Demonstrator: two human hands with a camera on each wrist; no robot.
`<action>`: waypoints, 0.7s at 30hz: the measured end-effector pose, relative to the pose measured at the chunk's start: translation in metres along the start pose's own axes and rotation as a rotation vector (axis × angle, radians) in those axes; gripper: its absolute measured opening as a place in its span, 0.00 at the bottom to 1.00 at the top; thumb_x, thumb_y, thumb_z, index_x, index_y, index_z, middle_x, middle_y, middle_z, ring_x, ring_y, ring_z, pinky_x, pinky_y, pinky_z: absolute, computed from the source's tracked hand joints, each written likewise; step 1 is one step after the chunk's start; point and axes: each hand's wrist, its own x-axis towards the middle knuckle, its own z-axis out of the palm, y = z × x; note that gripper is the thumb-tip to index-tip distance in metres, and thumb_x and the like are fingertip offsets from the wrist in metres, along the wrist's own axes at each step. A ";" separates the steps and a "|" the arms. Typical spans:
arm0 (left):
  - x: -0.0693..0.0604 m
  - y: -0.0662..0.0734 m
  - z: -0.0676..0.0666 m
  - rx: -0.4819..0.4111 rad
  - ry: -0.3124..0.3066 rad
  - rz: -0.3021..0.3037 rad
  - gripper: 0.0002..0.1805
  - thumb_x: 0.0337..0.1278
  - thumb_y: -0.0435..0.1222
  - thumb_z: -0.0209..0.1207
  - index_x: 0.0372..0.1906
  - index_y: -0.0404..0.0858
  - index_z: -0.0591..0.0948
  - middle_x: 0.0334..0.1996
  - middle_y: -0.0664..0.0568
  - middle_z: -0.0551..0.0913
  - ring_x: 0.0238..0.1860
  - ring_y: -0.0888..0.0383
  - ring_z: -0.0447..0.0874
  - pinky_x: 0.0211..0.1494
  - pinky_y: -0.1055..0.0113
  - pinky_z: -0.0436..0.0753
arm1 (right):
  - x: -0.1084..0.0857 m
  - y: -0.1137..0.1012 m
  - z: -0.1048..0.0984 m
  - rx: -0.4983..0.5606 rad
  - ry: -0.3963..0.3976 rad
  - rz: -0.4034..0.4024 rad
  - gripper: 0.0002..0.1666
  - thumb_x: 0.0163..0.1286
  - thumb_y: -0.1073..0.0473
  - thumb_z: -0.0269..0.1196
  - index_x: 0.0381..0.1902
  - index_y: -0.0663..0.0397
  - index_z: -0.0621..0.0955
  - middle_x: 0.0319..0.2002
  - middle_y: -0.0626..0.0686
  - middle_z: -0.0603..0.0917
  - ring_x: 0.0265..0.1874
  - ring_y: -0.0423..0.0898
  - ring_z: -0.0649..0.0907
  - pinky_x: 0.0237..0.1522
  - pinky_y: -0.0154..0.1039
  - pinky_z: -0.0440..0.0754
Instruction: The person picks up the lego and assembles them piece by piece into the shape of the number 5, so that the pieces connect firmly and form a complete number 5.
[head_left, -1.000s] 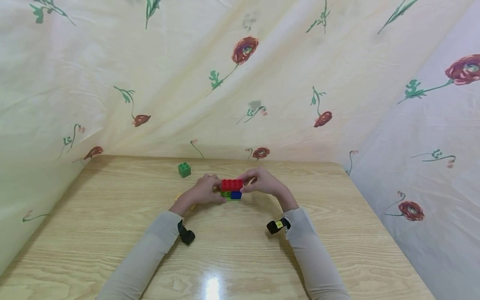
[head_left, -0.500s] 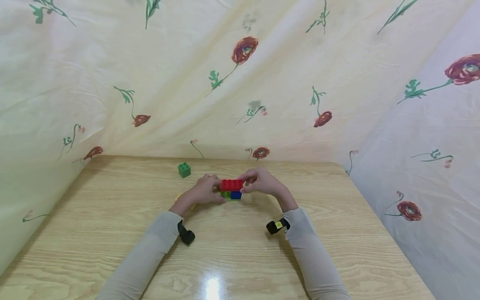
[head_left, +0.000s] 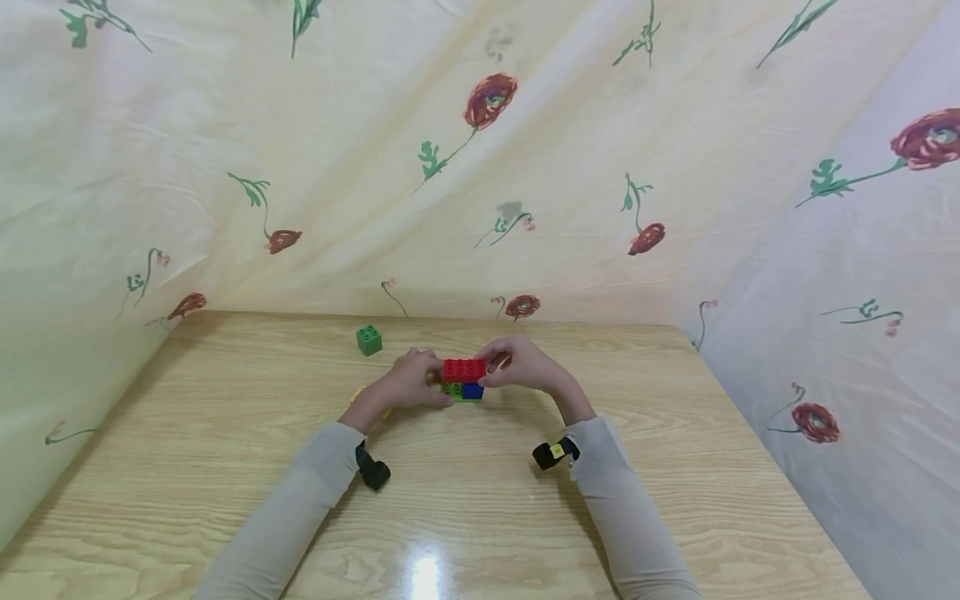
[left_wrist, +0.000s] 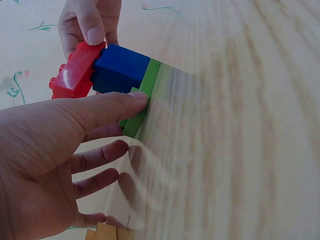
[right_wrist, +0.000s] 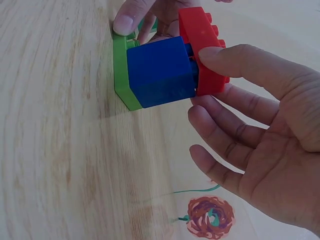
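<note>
A light green base plate (right_wrist: 121, 75) stands on the table with a blue brick (right_wrist: 162, 72) on its right end. Above them lies a red brick (head_left: 465, 371), one end over the blue brick; a gap with blue studs shows between the two in the right wrist view. The red brick looks tilted in the left wrist view. My left hand (head_left: 411, 379) pinches the plate's left end, thumb at the front, other fingers spread behind. My right hand (head_left: 525, 364) holds the red brick's right end between thumb and fingers.
A dark green square brick (head_left: 369, 340) sits farther back to the left. Partly behind my left wrist is a yellow-orange piece (left_wrist: 106, 232) on the wooden table (head_left: 465, 492). Flowered cloth (head_left: 375, 208) hangs along the back and sides.
My right hand's fingers have shifted slightly at the red brick. The left hand and the bricks look unmoved.
</note>
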 end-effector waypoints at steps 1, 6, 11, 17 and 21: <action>0.000 0.000 0.000 0.000 0.000 0.001 0.21 0.51 0.47 0.76 0.50 0.46 0.88 0.44 0.54 0.81 0.49 0.54 0.67 0.49 0.60 0.65 | 0.000 0.000 0.000 -0.001 0.001 -0.001 0.19 0.62 0.60 0.73 0.51 0.59 0.86 0.44 0.55 0.88 0.43 0.48 0.83 0.49 0.43 0.84; 0.001 -0.001 0.001 0.005 0.002 0.006 0.19 0.51 0.47 0.76 0.47 0.45 0.88 0.42 0.54 0.80 0.47 0.54 0.67 0.48 0.60 0.64 | 0.000 0.000 0.001 -0.012 0.012 -0.013 0.19 0.61 0.60 0.73 0.50 0.57 0.87 0.43 0.52 0.89 0.43 0.47 0.83 0.50 0.43 0.82; 0.001 -0.001 0.001 0.018 0.007 0.003 0.16 0.51 0.47 0.76 0.43 0.45 0.88 0.41 0.54 0.79 0.47 0.53 0.67 0.48 0.60 0.64 | 0.001 0.000 0.002 -0.030 0.024 -0.028 0.18 0.60 0.60 0.74 0.49 0.55 0.87 0.43 0.51 0.89 0.43 0.46 0.83 0.52 0.44 0.80; 0.000 0.000 0.001 0.020 0.011 0.004 0.18 0.51 0.47 0.76 0.47 0.45 0.88 0.42 0.54 0.80 0.47 0.54 0.67 0.49 0.60 0.63 | 0.002 0.001 0.002 -0.027 0.030 -0.028 0.18 0.60 0.60 0.74 0.49 0.55 0.88 0.43 0.51 0.89 0.43 0.46 0.83 0.52 0.44 0.80; 0.000 0.000 0.001 0.019 0.013 0.003 0.19 0.51 0.46 0.76 0.47 0.45 0.88 0.42 0.54 0.80 0.47 0.54 0.67 0.49 0.60 0.63 | 0.002 0.001 0.002 -0.032 0.035 -0.028 0.18 0.60 0.60 0.74 0.49 0.55 0.88 0.44 0.51 0.89 0.42 0.46 0.83 0.52 0.44 0.80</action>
